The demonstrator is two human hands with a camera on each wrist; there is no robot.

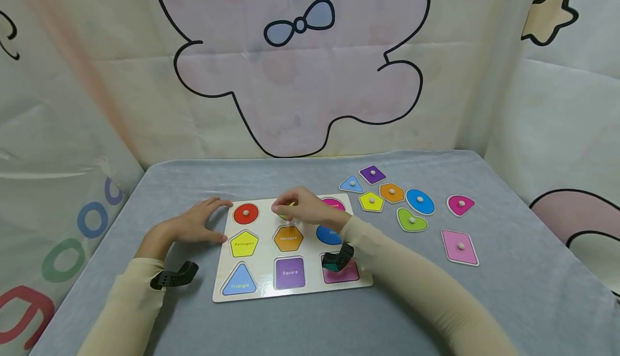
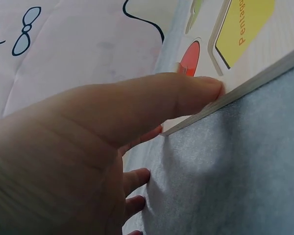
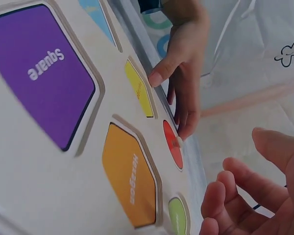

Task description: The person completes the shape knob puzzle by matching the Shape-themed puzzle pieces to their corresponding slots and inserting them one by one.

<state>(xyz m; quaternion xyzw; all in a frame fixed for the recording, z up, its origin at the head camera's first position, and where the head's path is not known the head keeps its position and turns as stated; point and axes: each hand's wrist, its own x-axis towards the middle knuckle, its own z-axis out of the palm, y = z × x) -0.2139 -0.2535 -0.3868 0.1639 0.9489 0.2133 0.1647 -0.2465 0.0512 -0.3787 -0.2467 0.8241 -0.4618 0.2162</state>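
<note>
A white shape-puzzle board [image 1: 266, 260] lies on the cloth, its recesses printed with coloured shapes and names. My left hand [image 1: 194, 221] is at the board's left edge, fingers extended and thumb touching the rim, as the left wrist view shows. A red circle piece [image 1: 245, 214] with a knob sits in the top left recess. Over the top middle of the board hovers my right hand [image 1: 307, 207], partly covering a green recess [image 3: 177, 215]. In the right wrist view its thumb and loosely bent fingers stand apart with nothing between them.
Right of the board lie loose knobbed pieces: a purple square [image 1: 372, 175], blue triangle [image 1: 351, 184], yellow pentagon [image 1: 371, 202], orange hexagon [image 1: 391, 193], blue oval [image 1: 420, 202], green heart [image 1: 411, 221], magenta teardrop [image 1: 460, 205] and pink rectangle [image 1: 459, 248]. A printed curtain [image 1: 300, 87] hangs behind.
</note>
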